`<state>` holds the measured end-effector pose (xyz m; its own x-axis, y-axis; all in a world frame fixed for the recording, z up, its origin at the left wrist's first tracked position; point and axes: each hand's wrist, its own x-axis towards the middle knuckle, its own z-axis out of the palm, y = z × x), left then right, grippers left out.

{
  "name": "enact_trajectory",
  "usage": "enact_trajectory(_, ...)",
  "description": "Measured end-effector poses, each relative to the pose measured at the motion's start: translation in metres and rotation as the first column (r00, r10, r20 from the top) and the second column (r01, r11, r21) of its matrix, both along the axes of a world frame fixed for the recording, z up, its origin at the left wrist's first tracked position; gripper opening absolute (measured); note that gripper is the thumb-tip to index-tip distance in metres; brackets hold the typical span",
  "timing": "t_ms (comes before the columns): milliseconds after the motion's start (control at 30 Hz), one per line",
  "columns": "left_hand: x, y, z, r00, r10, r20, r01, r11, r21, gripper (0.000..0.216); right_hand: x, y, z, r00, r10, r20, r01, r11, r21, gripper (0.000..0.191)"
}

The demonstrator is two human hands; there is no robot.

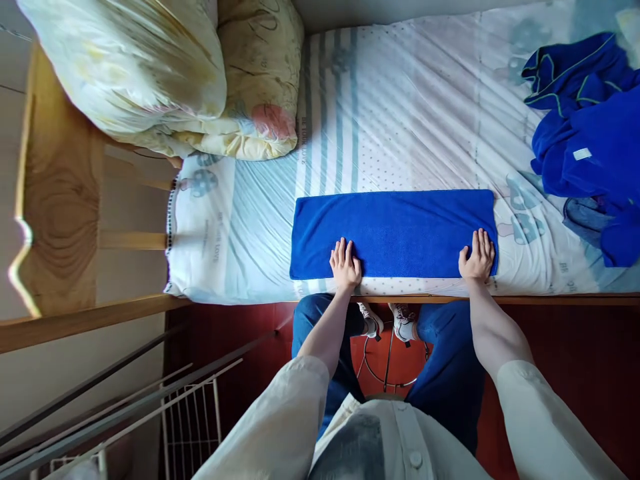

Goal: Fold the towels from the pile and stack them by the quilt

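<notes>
A blue towel, folded into a long strip, lies flat across the near edge of the bed. My left hand rests flat on its near left part, fingers stretched out and together. My right hand lies flat on the towel's near right corner, fingers extended. Neither hand holds anything.
The bed sheet is white with striped and dotted print. A yellow duvet and pillow sit at the bed's left end. A heap of blue clothes lies at the right. A wooden bed frame and a wire rack stand at left.
</notes>
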<state>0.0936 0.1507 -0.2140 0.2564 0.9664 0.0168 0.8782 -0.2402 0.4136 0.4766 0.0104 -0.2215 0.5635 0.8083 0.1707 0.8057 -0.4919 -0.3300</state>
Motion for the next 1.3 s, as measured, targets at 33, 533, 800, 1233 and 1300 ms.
enact_trajectory(33, 0.000, 0.000, 0.000, 1.000, -0.003, -0.002, 0.003, 1.000, -0.007, 0.061, 0.000, 0.000, -0.001, 1.000, -0.002, -0.002, 0.002, 1.000, 0.007, 0.063)
enact_trajectory(533, 0.126, -0.038, 0.008, 0.902, -0.425, 0.074, 0.430, 0.901, -0.054, 0.067, 0.000, 0.004, 0.003, 0.998, -0.001, -0.056, 0.003, 0.999, 0.039, 0.062)
enact_trajectory(800, 0.076, 0.012, 0.002, 0.961, -0.275, 0.035, 0.276, 0.959, -0.070, 0.065, -0.001, 0.005, 0.007, 1.000, 0.012, -0.027, -0.011, 0.998, 0.058, 0.062)
enact_trajectory(1233, -0.053, 0.067, 0.014, 0.915, 0.389, -0.105, -0.395, 0.917, -0.051, 0.069, -0.001, 0.007, 0.008, 1.000, 0.012, -0.019, -0.010, 0.995, 0.101, 0.061)
enact_trajectory(1300, -0.054, 0.070, 0.015, 0.905, 0.404, -0.132, -0.414, 0.908, -0.066, 0.068, -0.001, 0.007, 0.006, 1.000, 0.000, -0.020, 0.002, 0.995, 0.101, 0.060)
